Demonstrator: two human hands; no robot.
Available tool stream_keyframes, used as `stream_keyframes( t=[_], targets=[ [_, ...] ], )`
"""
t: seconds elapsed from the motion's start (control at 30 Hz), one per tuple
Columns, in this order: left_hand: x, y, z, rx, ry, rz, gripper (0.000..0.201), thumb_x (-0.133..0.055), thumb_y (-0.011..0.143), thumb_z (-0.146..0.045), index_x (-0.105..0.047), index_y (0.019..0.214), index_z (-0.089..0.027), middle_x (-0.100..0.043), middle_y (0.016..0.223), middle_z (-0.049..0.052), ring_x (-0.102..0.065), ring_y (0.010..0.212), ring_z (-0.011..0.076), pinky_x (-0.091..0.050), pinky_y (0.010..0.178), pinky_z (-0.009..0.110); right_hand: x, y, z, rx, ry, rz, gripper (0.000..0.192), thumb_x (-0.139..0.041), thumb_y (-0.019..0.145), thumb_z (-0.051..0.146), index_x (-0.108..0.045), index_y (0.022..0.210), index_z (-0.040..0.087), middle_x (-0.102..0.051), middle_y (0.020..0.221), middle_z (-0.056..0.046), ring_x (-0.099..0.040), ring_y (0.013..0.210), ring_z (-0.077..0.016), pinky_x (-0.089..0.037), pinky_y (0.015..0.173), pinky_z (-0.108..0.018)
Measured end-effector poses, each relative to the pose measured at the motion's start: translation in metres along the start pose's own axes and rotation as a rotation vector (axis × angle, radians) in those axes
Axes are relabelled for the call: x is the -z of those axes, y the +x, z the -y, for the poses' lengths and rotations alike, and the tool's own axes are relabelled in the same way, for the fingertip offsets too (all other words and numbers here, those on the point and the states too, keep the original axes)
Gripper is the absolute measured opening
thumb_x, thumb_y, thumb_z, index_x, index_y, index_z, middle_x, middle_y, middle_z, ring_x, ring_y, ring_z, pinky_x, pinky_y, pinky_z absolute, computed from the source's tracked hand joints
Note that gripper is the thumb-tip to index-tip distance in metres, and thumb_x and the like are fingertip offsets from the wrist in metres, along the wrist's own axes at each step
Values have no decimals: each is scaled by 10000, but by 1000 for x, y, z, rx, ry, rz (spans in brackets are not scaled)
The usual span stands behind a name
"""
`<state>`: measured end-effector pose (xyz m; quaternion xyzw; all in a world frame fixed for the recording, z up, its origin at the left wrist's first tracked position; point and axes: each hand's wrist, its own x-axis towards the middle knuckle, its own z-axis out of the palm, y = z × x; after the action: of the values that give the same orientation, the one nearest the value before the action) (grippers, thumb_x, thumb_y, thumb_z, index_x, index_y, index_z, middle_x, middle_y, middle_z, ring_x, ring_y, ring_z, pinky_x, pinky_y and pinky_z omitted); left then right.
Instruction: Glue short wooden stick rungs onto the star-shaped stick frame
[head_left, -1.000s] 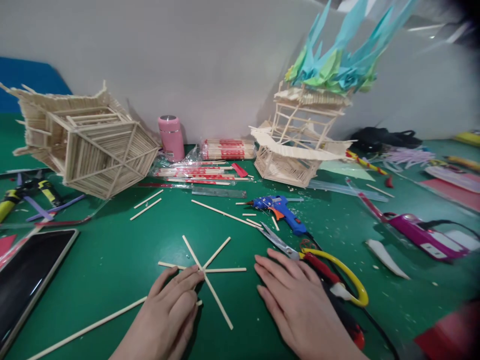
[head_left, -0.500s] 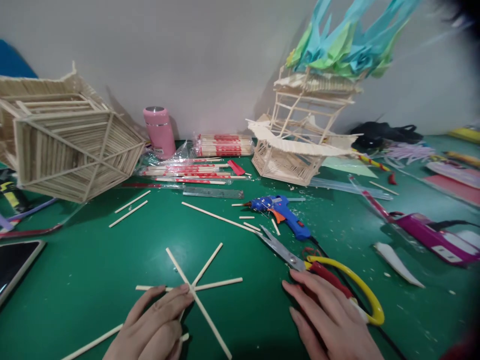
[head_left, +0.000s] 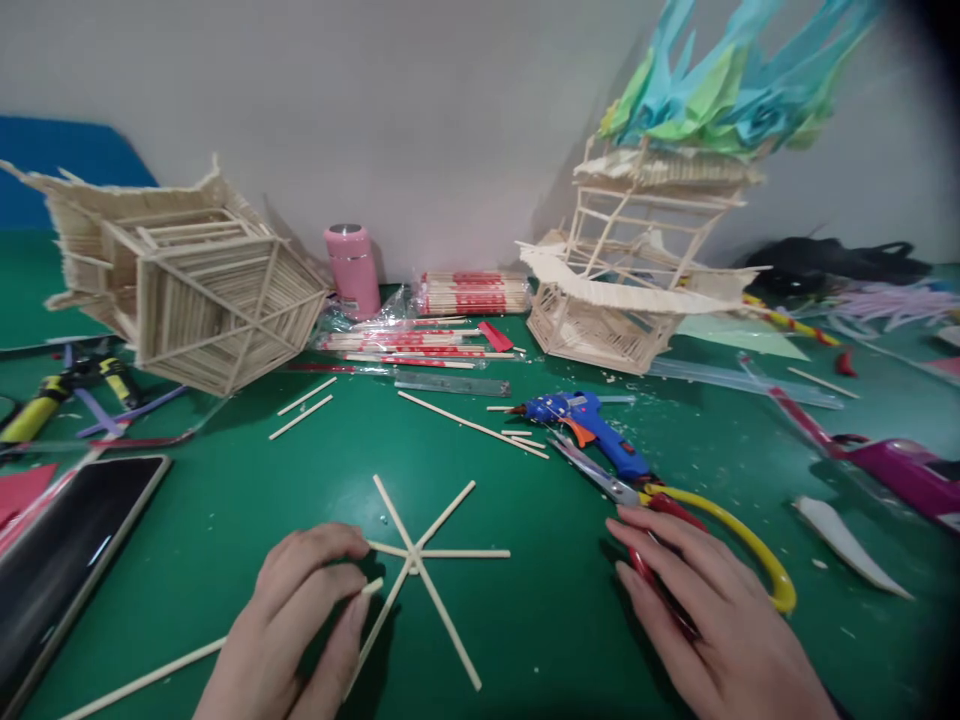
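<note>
My left hand point(head_left: 300, 610) pinches a thin wooden stick point(head_left: 142, 680); its short end pokes out past my fingertips and its long part runs to the lower left. Beside those fingers, a star of wooden sticks point(head_left: 450, 625) lies on the green table, its arms meeting in the middle. My fingers partly cover its left arm. My right hand point(head_left: 697, 600) is closed around the red and yellow handles of a pair of scissors point(head_left: 750, 525). The scissor blades point up and left, close to a blue glue gun point(head_left: 589, 420).
Stick-built models stand at the left point(head_left: 225, 310) and right point(head_left: 607, 310), the right one topped with blue-green paper. Between them are a pink flask point(head_left: 352, 270) and bundled sticks point(head_left: 472, 293). A phone point(head_left: 82, 560) and yellow-handled pliers point(head_left: 45, 405) lie left; a purple tool point(head_left: 907, 470) lies right.
My left fingers have come off the star's centre and moved left, with the stick in them. The scissors have shifted toward the glue gun in my right hand. The view has swung left.
</note>
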<state>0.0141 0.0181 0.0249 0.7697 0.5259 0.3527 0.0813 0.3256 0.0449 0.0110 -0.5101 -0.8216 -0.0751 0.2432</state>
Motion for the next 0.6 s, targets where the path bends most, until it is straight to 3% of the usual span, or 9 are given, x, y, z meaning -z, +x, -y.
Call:
stream_keyframes(
  t=[0.2, 0.33, 0.43, 0.6],
  targets=[
    [0, 10, -14, 40, -192, 199, 120, -481, 829, -167, -574, 879, -224, -613, 854, 37, -587, 823, 161, -496, 729, 268, 0, 25, 65, 29, 415, -20, 245, -483, 831, 148, -561, 1053, 217, -636, 927, -49, -615, 843, -147, -506, 718, -217],
    [-2, 14, -24, 158, -412, 258, 134, -455, 855, -195, -586, 850, -226, -614, 808, 16, -588, 763, 131, -490, 684, 228, -3, 46, 99, 54, 698, 37, 204, -509, 823, 183, -596, 1008, 193, -660, 873, -43, -619, 778, -134, -515, 678, -209],
    [-1, 17, -32, 254, -571, 300, 163, -447, 860, -266, -581, 780, -216, -604, 761, 12, -581, 716, 130, -477, 648, 219, -1, 54, 108, 32, 785, 34, 154, -502, 849, 239, -642, 888, 187, -659, 782, -38, -610, 710, -129, -506, 632, -217],
    [-6, 20, -40, 515, -816, 366, 302, -474, 825, -454, -562, 693, -198, -551, 686, 6, -512, 664, 136, -425, 606, 227, 6, 58, 105, 83, 764, -18, 269, -447, 896, 296, -662, 788, 175, -640, 696, -35, -570, 627, -115, -475, 578, -216]
  ],
)
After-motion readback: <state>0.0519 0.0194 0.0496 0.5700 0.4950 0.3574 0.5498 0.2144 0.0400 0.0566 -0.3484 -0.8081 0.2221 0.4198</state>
